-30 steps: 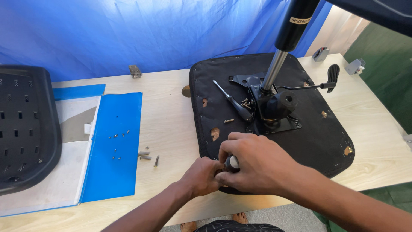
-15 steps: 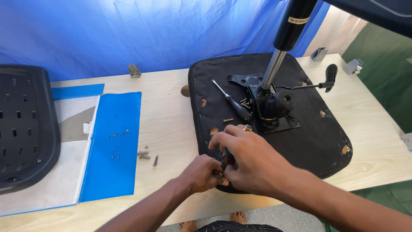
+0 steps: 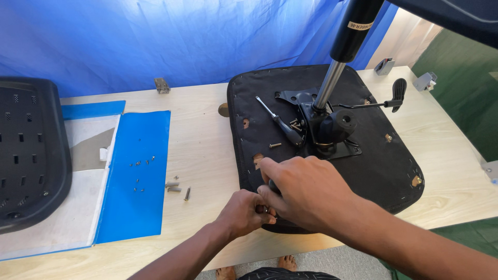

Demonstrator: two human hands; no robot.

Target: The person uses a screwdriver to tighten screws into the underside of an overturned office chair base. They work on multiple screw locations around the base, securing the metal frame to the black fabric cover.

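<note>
Left hand: the left hand [image 3: 248,211] is curled into a loose fist at the near edge of the seat, fingertips pinched on something small and dark; what it is cannot be told, since the other hand hides it.
Right hand: the right hand [image 3: 306,192] lies over the same spot, fingers bent and closed down on the seat's near rim, index finger stretched toward the left; whether it grips anything cannot be told.
Hands together: two hands, touching each other at the fingertips.
Seat: one black chair seat [image 3: 384,161] lies upside down on the wooden table [image 3: 202,140], its near left edge directly under both hands.
Mechanism: one black tilt mechanism [image 3: 329,129] sits mid-seat, beyond the hands, with a gas cylinder [image 3: 342,57] rising from it and one lever [image 3: 386,101] reaching right.
Screwdriver: one black-handled screwdriver [image 3: 280,123] rests on the seat just left of the mechanism, beyond the hands and apart from them.
Loose screw: one screw [image 3: 275,145] lies on the seat between the screwdriver and the hands.
Small hardware: several screws [image 3: 175,186] lie on the table left of the hands, more on the blue sheet [image 3: 132,207]; too small to count exactly.
Backrest: one black perforated backrest [image 3: 26,150] lies at the far left.
Backdrop: a blue tarp [image 3: 155,41] hangs behind the table.
</note>
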